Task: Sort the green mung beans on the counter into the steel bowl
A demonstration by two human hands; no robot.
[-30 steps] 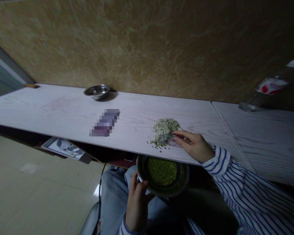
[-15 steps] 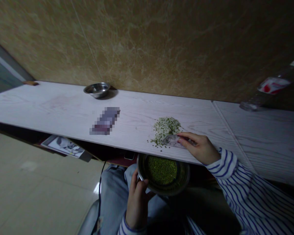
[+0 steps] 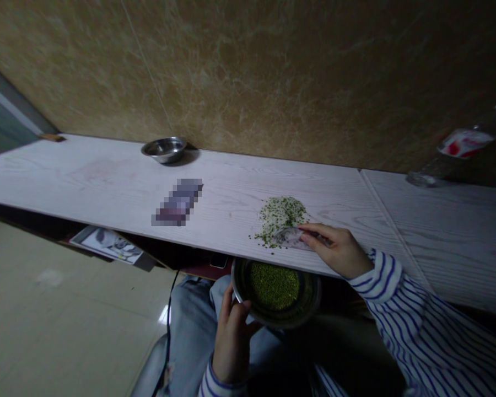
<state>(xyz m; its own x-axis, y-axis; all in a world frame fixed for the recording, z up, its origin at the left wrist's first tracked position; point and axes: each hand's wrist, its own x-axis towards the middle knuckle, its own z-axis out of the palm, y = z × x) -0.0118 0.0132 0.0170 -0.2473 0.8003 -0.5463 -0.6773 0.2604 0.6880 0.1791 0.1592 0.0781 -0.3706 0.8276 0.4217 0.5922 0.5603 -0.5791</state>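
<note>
Evidently one view only, head camera, dim light. Left hand: fingers clasped on the left rim of a metal bowl, which sits just below the near edge of the table, over the person's lap. Green beans cover its bottom. Right hand: fingers pinching the right end of a clear piece, held low at the near side of a loose patch of spilled beans on the table. Exact shape of the piece hard to tell; the far end looks curved.

Handling, as judged: bowl stiff and smooth, weighted by its load, so rim plus a hand beneath would suit better than rim alone. Clear piece probably thin plastic, light, perhaps bending under pressure; best taken at the end away from the beans, as now. Beans hard, dry-looking, apt to roll.

Elsewhere on the table: small metal dish near the wall, pixelated item left of the spill, bottle far right.
</note>
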